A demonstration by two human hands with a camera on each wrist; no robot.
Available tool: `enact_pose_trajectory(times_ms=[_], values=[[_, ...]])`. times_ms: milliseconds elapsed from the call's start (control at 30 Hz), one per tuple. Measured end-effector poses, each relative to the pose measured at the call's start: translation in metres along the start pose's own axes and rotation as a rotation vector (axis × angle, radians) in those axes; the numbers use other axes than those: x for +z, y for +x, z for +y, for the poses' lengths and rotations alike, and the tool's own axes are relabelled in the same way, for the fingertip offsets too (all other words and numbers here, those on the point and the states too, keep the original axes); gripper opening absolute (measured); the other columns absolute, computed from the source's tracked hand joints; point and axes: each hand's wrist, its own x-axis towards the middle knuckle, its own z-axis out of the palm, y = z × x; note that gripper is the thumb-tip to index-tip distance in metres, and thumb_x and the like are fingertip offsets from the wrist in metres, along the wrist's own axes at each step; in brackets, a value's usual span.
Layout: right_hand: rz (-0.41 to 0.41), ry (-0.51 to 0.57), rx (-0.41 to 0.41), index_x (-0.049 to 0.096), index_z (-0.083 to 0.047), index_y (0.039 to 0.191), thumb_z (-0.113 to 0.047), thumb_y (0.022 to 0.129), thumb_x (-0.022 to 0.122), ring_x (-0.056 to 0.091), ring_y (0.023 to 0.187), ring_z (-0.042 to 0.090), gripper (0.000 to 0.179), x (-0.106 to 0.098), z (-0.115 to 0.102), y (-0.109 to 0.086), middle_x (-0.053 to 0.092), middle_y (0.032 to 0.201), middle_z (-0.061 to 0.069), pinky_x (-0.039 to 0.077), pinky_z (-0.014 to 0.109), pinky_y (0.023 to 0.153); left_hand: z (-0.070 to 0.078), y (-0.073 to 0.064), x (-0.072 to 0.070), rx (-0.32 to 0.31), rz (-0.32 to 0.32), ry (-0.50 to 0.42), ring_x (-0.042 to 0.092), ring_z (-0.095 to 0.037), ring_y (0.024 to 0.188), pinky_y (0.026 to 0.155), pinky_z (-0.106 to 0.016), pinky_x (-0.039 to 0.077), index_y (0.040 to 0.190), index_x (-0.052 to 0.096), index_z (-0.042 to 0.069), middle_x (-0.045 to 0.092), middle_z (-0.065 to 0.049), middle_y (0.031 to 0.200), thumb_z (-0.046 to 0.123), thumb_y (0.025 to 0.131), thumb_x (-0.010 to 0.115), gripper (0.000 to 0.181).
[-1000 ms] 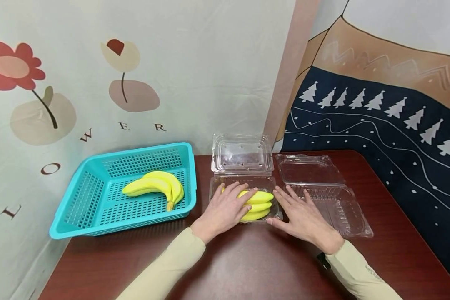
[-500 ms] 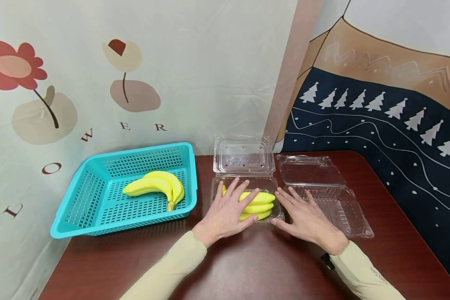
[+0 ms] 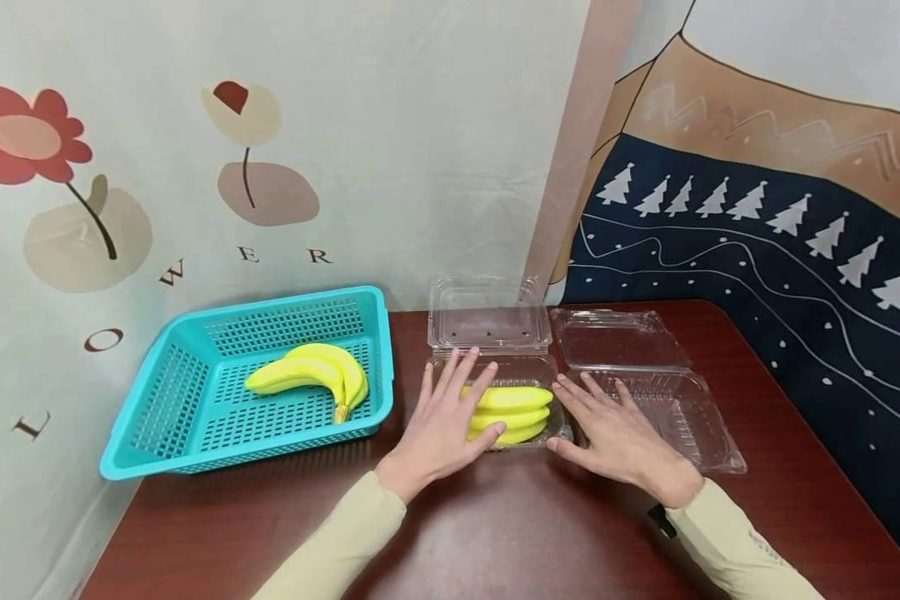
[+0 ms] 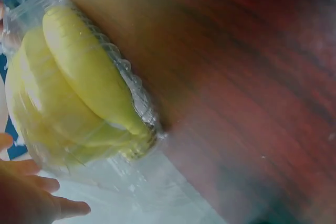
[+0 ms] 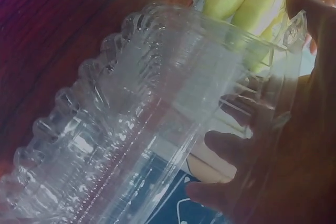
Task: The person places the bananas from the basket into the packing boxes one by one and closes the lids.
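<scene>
In the head view a yellow bunch of bananas point(image 3: 513, 412) lies in the base of a clear plastic clamshell container point(image 3: 490, 325), whose lid stands raised behind it. My left hand point(image 3: 438, 425) is spread over the container's left side and hides the left end of the bunch. Whether it touches the bananas I cannot tell. On the container's right side is my right hand point(image 3: 618, 437), fingers spread, covering part of the gap to a second clear clamshell point(image 3: 686, 417). Neither hand grips anything. The left wrist view shows the bananas point(image 4: 84, 72) through clear plastic.
At the left stands a turquoise perforated basket point(image 3: 385, 350) with another bunch of bananas point(image 3: 311, 371) in it. The second clamshell has its lid point(image 3: 622, 340) folded back. Printed fabric point(image 3: 390, 167) hangs behind the brown table point(image 3: 487, 533).
My left hand has shifted a little left, uncovering more of the bananas. The raised lid leans back slightly more. My right hand has moved slightly right.
</scene>
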Motion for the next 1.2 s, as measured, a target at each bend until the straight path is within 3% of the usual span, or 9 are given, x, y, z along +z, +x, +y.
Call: enact_pose_trajectory(times_ms=[233, 500, 667, 967, 1200], values=[[-0.028, 0.024, 0.024, 0.039, -0.014, 0.161, -0.073, 0.094, 0.054, 0.026, 0.154, 0.039, 0.091, -0.016, -0.003, -0.003, 0.034, 0.167, 0.008, 0.016, 0.073, 0.117, -0.006, -0.001, -0.006, -0.146, 0.084, -0.177, 0.020, -0.039, 0.156, 0.120, -0.067, 0.017, 0.163, 0.034, 0.013, 0.021, -0.012, 0.171, 0.057, 0.100, 0.048, 0.077], [-0.038, 0.052, 0.033, 0.036, -0.012, 0.162, -0.072, 0.095, 0.054, 0.024, 0.154, 0.041, 0.092, -0.045, -0.004, 0.004, 0.030, 0.168, 0.012, 0.017, 0.072, 0.117, -0.009, 0.010, -0.014, -0.330, 0.102, -0.334, 0.017, -0.038, 0.157, 0.122, -0.065, 0.016, 0.164, 0.030, 0.010, 0.020, -0.017, 0.170, 0.056, 0.103, 0.045, 0.078], [-0.045, 0.075, 0.053, 0.033, -0.014, 0.164, -0.071, 0.095, 0.053, 0.022, 0.155, 0.040, 0.091, -0.056, -0.004, 0.015, 0.028, 0.169, 0.012, 0.015, 0.070, 0.119, -0.011, 0.017, -0.016, -0.402, 0.120, -0.438, 0.014, -0.038, 0.157, 0.122, -0.065, 0.015, 0.164, 0.029, 0.009, 0.017, -0.018, 0.171, 0.057, 0.105, 0.043, 0.077], [-0.061, 0.184, 0.075, 0.030, -0.010, 0.164, -0.068, 0.099, 0.050, 0.021, 0.155, 0.039, 0.089, -0.060, 0.004, 0.048, 0.025, 0.169, 0.015, 0.018, 0.067, 0.120, -0.019, 0.029, -0.011, -0.511, 0.147, -0.515, 0.015, -0.040, 0.156, 0.121, -0.064, 0.019, 0.164, 0.028, 0.007, 0.013, -0.018, 0.172, 0.055, 0.107, 0.040, 0.076], [-0.087, 0.295, 0.122, 0.026, -0.009, 0.165, -0.067, 0.100, 0.048, 0.022, 0.155, 0.040, 0.090, -0.056, 0.013, 0.069, 0.022, 0.170, 0.016, 0.024, 0.063, 0.120, -0.021, 0.041, -0.008, -0.599, 0.116, -0.551, 0.017, -0.038, 0.156, 0.121, -0.063, 0.020, 0.165, 0.024, 0.010, 0.010, -0.016, 0.172, 0.058, 0.106, 0.039, 0.078]])
